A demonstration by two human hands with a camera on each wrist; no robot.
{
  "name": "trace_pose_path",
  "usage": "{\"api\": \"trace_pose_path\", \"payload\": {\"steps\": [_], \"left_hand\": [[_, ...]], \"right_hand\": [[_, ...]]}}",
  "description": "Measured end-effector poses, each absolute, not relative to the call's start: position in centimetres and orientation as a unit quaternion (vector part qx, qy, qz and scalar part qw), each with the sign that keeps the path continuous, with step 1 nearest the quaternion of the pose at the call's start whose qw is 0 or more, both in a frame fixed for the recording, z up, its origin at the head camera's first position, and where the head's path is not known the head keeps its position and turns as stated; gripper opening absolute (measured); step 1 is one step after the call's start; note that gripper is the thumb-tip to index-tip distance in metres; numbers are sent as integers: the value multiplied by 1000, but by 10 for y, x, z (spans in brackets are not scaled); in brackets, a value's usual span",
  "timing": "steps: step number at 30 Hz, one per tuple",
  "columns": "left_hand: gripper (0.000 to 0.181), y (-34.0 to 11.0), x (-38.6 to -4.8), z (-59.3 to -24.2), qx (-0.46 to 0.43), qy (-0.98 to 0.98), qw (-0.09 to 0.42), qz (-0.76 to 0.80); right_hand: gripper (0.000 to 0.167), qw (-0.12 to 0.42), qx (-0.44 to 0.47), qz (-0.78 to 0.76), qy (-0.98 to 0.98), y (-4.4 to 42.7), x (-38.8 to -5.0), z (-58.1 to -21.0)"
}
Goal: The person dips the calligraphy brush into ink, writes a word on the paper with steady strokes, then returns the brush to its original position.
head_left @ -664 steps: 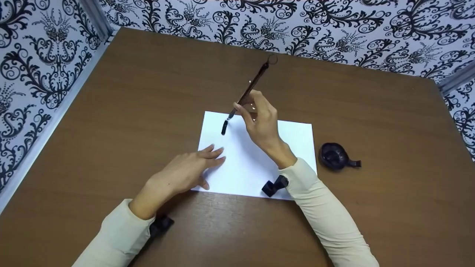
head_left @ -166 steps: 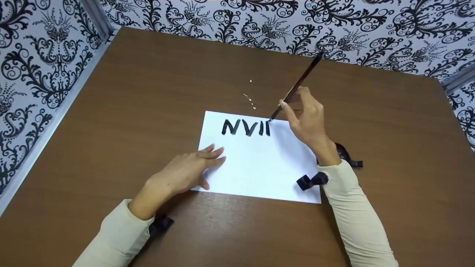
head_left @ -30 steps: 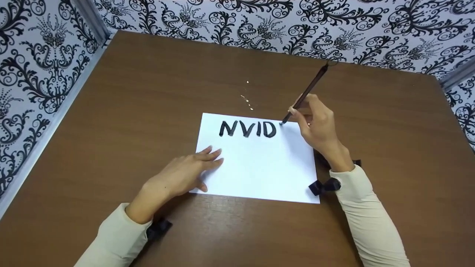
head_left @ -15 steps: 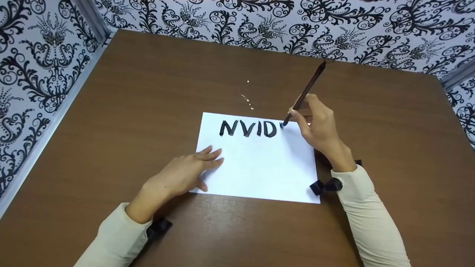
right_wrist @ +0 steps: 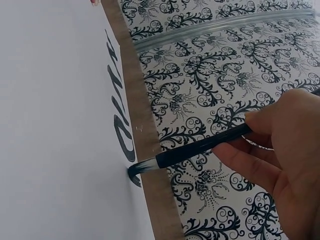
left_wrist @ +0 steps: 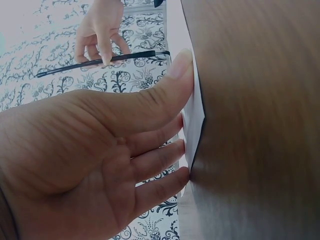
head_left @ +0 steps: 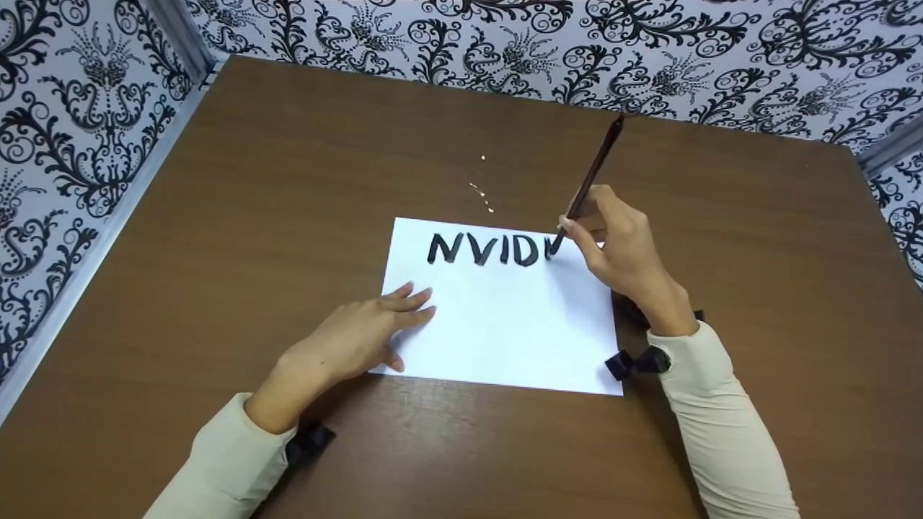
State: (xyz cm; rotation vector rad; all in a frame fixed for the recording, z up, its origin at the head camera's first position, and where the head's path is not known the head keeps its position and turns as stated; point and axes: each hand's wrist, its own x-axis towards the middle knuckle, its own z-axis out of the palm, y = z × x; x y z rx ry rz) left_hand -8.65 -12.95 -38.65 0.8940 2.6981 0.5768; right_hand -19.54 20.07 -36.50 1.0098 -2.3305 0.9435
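Observation:
A white sheet of paper point(head_left: 505, 331) lies on the brown table, with black letters "NVID" point(head_left: 483, 250) along its top. My right hand point(head_left: 627, 252) pinches a dark paintbrush point(head_left: 600, 160) between thumb and fingers, its handle tilted up and away. In the right wrist view, the wet bristles point(right_wrist: 140, 169) touch the paper at a short black stroke just past the D. My left hand point(head_left: 353, 335) rests with spread fingers on the sheet's left edge. The left wrist view shows its thumb point(left_wrist: 175, 80) pressing at the paper's edge.
Behind my right wrist, a small dark dish is mostly hidden; its handle tip point(head_left: 699, 316) shows. Small shiny flecks point(head_left: 482, 193) mark the table point(head_left: 324, 158) beyond the sheet. Patterned walls point(head_left: 505, 50) border the table at the back and sides.
Over the longer span, letters have appeared from left to right as my right hand moved rightward. In the last second the bristles slid down, lengthening a stroke beside the D. My left hand stayed put.

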Motion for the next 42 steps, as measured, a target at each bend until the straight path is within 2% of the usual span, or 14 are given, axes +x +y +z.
{"api": "trace_pose_path", "payload": {"steps": [20, 29, 34, 42], "left_hand": [[74, -130, -87, -387, 304, 924, 127, 195], [74, -130, -88, -387, 308, 924, 125, 190], [75, -130, -88, -386, 304, 924, 128, 191], [76, -130, -87, -387, 303, 925, 127, 193]], "right_hand": [[23, 184, 370, 325, -851, 203, -190, -357], [22, 226, 320, 395, -831, 217, -194, -347], [22, 252, 306, 372, -839, 225, -198, -350], [23, 253, 305, 359, -845, 225, -202, -359]]}}
